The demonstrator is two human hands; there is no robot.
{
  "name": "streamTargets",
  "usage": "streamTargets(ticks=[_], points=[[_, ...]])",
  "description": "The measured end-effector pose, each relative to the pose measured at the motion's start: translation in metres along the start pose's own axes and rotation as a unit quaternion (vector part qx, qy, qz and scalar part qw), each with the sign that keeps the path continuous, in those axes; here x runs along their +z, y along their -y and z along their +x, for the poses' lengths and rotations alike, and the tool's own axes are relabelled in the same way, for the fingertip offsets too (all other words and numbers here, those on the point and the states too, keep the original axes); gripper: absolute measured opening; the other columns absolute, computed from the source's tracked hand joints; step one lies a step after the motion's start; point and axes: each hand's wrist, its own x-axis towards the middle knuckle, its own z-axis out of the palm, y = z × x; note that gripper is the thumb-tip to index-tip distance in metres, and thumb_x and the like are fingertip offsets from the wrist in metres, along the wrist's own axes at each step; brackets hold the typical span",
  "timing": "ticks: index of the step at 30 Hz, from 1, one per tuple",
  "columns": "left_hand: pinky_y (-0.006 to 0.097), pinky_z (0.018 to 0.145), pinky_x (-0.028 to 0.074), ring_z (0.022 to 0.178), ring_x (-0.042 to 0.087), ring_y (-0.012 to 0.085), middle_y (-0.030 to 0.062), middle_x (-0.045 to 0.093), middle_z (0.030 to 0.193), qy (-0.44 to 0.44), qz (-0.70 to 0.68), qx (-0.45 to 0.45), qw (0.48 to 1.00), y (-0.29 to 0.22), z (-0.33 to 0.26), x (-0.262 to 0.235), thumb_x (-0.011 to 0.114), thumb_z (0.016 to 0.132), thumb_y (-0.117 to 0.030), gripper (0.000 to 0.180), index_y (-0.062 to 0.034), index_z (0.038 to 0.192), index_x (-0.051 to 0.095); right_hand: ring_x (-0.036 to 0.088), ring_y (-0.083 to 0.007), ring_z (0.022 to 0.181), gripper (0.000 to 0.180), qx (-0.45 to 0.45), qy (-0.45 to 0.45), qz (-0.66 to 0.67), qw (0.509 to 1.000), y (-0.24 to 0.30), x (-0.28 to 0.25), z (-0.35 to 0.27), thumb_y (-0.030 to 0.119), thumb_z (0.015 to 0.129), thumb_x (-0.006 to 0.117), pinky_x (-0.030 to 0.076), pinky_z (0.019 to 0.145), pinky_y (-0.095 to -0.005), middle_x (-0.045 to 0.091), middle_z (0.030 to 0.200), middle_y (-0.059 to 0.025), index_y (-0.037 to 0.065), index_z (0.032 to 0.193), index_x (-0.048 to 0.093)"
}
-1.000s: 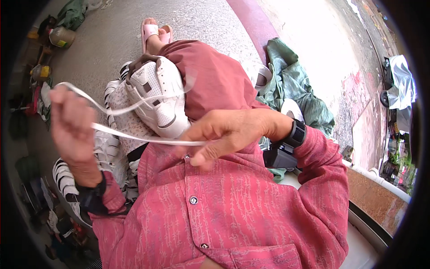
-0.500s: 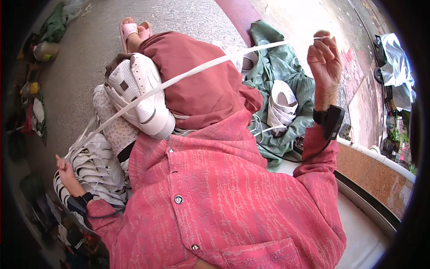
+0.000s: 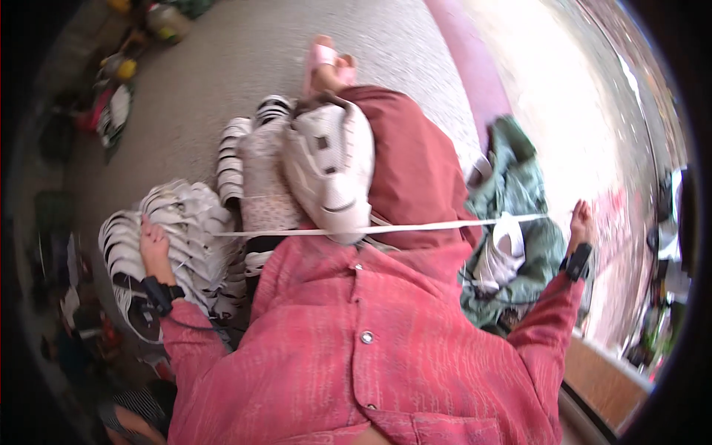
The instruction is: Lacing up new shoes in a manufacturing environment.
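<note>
A long flat white shoelace (image 3: 437,225) is stretched sideways across my lap. At its right end my right hand (image 3: 582,216) is closed on it, held out above the pale ground. The lace's left end passes over the edge of a heap of white shoe uppers (image 3: 189,215), apart from my left hand. My left hand (image 3: 155,243) is over that heap, fingers apart and somewhat blurred, with nothing seen in it. A white shoe upper (image 3: 332,167) with rows of eyelets rests on my lap, toe toward me, under the lace.
Green cloth (image 3: 512,167) lies at my right with another white shoe upper (image 3: 501,256) on it. Beyond the lap upper stand stacked white uppers (image 3: 231,159). My feet in pink sandals (image 3: 323,55) extend ahead on grey floor. Various containers (image 3: 167,24) stand at far left.
My right hand has come down from high up, and the lace has gone from a steep slant to nearly level. The whole view has shifted and turned.
</note>
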Motion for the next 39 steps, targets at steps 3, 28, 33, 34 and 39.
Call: streamTargets(ticks=[3, 28, 33, 34, 39], points=[[0.024, 0.037, 0.026, 0.044, 0.028, 0.0081, -0.0046, 0.032, 0.059, -0.021, 0.011, 0.086, 0.996, -0.016, -0.063, 0.101, 0.040, 0.104, -0.019, 0.022, -0.0053, 0.099, 0.056, 0.066, -0.0216, 0.092, 0.025, -0.042, 0.082, -0.246, 0.965, -0.144, 0.100, -0.049, 0.011, 0.099, 0.052, 0.055, 0.090, -0.0383, 0.066, 0.100, -0.0154, -0.002, 0.120, 0.051], [0.029, 0.069, 0.050, 0.078, 0.061, 0.0172, 0.0068, 0.054, 0.085, 0.372, 0.545, 0.207, 0.722, 0.205, -0.138, 0.360, 0.072, 0.079, -0.005, 0.015, 0.0008, 0.091, 0.065, 0.059, -0.0264, 0.076, 0.010, -0.099, 0.599, -0.480, 0.633, -0.365, 0.316, -0.371, -0.001, 0.085, 0.063, 0.048, 0.067, -0.0325, 0.056, 0.086, -0.0118, 0.002, 0.092, 0.057], [0.029, 0.069, 0.049, 0.078, 0.061, 0.0172, 0.0063, 0.053, 0.085, 0.371, 0.530, 0.190, 0.738, 0.207, -0.138, 0.360, 0.072, 0.079, -0.005, 0.014, 0.0010, 0.090, 0.065, 0.059, -0.0281, 0.076, 0.008, -0.118, 0.587, -0.476, 0.645, -0.368, 0.314, -0.375, 0.000, 0.086, 0.061, 0.047, 0.067, -0.0336, 0.056, 0.085, -0.0123, 0.001, 0.092, 0.056], [0.029, 0.069, 0.049, 0.078, 0.060, 0.0172, 0.0060, 0.053, 0.085, 0.371, 0.524, 0.188, 0.743, 0.208, -0.138, 0.359, 0.072, 0.080, -0.005, 0.014, 0.0009, 0.090, 0.066, 0.059, -0.0287, 0.077, 0.007, -0.119, 0.584, -0.477, 0.646, -0.368, 0.313, -0.375, 0.000, 0.087, 0.061, 0.047, 0.067, -0.0339, 0.055, 0.085, -0.0125, 0.001, 0.092, 0.056], [0.030, 0.071, 0.047, 0.079, 0.059, 0.0176, 0.0060, 0.054, 0.085, 0.375, 0.532, 0.193, 0.734, 0.209, -0.136, 0.356, 0.073, 0.080, -0.006, 0.014, 0.0011, 0.090, 0.066, 0.060, -0.0325, 0.080, 0.011, -0.171, 0.635, -0.480, 0.580, -0.367, 0.318, -0.378, 0.000, 0.086, 0.059, 0.049, 0.068, -0.0378, 0.055, 0.089, -0.0134, 0.003, 0.096, 0.055]])
